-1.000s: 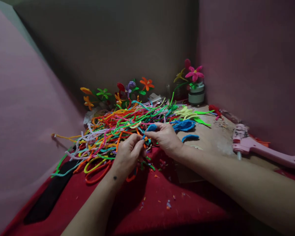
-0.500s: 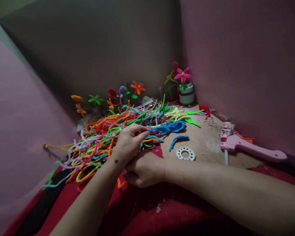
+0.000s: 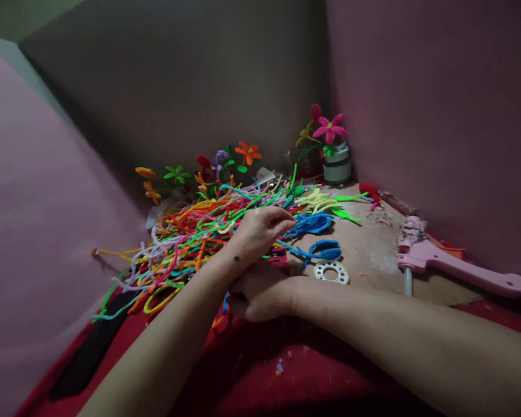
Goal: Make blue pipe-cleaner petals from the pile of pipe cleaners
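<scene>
My left hand reaches over the pile of colourful pipe cleaners. Its thumb and forefinger are pinched at the near end of a bundle of blue pipe-cleaner loops. Close below it, my right hand is curled into a fist, partly covered by the left wrist. A bit of blue pipe cleaner shows at the fist's left edge; the rest is hidden. Another blue loop lies on the board, just right of my hands, above a white ring with holes.
A pink glue gun lies at the right on the wooden board. Pipe-cleaner flowers stand behind the pile, and a pink flower rises by a pale jar. Red cloth covers the front. Panels surround the work area.
My left hand has moved right, towards the blue bundle. A blue loop now lies beside the blue strip on the board. My right hand stays curled in nearly the same place.
</scene>
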A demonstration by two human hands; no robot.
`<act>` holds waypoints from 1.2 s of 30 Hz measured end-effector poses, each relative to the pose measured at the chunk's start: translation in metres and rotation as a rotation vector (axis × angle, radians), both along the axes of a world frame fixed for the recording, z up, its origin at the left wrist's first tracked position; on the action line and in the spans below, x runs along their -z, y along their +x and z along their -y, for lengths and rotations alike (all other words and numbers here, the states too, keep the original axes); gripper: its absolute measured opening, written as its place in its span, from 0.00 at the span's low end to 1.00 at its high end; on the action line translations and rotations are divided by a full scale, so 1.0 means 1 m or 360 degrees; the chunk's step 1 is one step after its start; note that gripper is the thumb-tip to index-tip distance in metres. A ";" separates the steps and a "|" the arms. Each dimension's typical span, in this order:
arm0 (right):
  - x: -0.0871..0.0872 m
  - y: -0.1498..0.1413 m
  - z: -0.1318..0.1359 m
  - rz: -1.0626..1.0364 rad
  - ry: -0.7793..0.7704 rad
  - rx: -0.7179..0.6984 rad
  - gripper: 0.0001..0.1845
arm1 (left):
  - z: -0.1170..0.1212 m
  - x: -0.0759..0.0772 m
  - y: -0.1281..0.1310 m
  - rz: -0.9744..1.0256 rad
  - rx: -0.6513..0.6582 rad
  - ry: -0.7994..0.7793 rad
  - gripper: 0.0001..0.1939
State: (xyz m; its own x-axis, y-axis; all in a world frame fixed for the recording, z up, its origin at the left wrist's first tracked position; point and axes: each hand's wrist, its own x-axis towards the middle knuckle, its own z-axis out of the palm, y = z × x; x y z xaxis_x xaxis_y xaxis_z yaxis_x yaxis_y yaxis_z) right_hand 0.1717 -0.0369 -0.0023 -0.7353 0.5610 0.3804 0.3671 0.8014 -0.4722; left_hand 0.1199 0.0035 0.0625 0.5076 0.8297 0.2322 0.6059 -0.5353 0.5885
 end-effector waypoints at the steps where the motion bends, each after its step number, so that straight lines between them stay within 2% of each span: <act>1: -0.001 0.000 0.000 -0.0140 -0.0085 0.0070 0.12 | 0.005 -0.006 -0.007 0.0110 -0.0031 0.0032 0.13; 4: -0.004 0.002 -0.006 -0.0800 -0.0459 0.0307 0.14 | 0.017 -0.020 -0.034 0.0309 -0.0222 0.0090 0.13; 6: -0.005 0.004 -0.011 -0.1196 -0.0694 0.0434 0.16 | 0.021 -0.023 -0.054 0.0399 -0.0379 0.0064 0.13; 9: -0.003 0.006 -0.019 -0.1408 -0.0831 0.0500 0.19 | 0.024 -0.018 -0.082 0.0413 -0.0542 -0.0100 0.13; 11: -0.001 0.006 -0.021 -0.1391 -0.0826 0.0491 0.19 | 0.026 -0.010 -0.097 0.0253 -0.0553 -0.0238 0.14; 13: 0.000 0.005 -0.018 -0.1320 -0.0769 0.0465 0.17 | 0.029 0.000 -0.108 0.0042 -0.0464 -0.0395 0.14; 15: 0.000 0.004 -0.014 -0.1176 -0.0665 0.0423 0.15 | 0.032 0.012 -0.116 -0.0120 -0.0411 -0.0416 0.12; 20: 0.002 -0.001 -0.005 -0.0889 -0.0423 0.0359 0.09 | 0.030 0.035 -0.122 -0.0332 -0.0614 0.0095 0.09; 27: 0.008 -0.003 -0.008 -0.0757 -0.0352 0.0416 0.07 | 0.031 0.044 -0.117 -0.0487 -0.0642 0.0208 0.09; 32: 0.014 -0.005 -0.005 -0.0644 -0.0184 0.0354 0.09 | 0.034 0.048 -0.113 -0.0676 -0.0642 0.0284 0.09; 36: 0.016 -0.006 -0.005 -0.0633 -0.0118 0.0369 0.10 | 0.035 0.042 -0.120 -0.0560 -0.0703 0.0391 0.09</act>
State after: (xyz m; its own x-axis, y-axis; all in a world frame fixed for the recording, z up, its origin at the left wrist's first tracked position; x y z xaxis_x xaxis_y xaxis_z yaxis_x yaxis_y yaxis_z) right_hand 0.1661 -0.0320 -0.0184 -0.3926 0.7294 0.5601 0.3115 0.6785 -0.6653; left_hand 0.0001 -0.0310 0.0204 0.2090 0.9225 0.3244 0.9368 -0.2841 0.2042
